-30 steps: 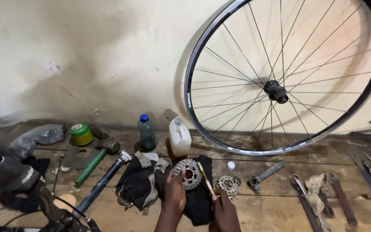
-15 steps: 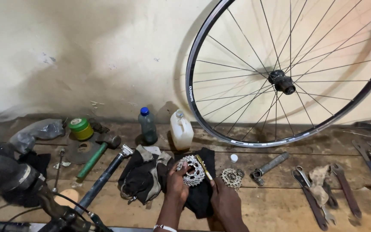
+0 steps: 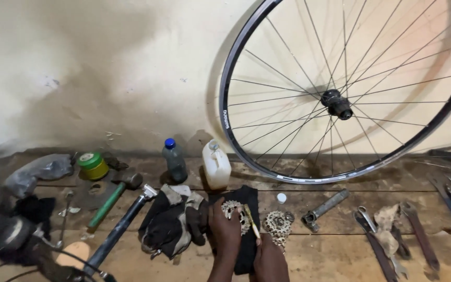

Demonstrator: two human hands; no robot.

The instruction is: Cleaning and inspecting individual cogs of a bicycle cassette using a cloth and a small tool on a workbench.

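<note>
Steel sprocket [image 3: 234, 211] under left hand [image 3: 225, 232]; brush [image 3: 251, 222] points away.

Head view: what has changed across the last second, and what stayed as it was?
The left hand shifted up over the sprocket on the black cloth; the right hand keeps its grip on the thin stick. The view drifted, so the wheel sits further right. The cassette, white jug, bottle and hammer stayed put.
</note>
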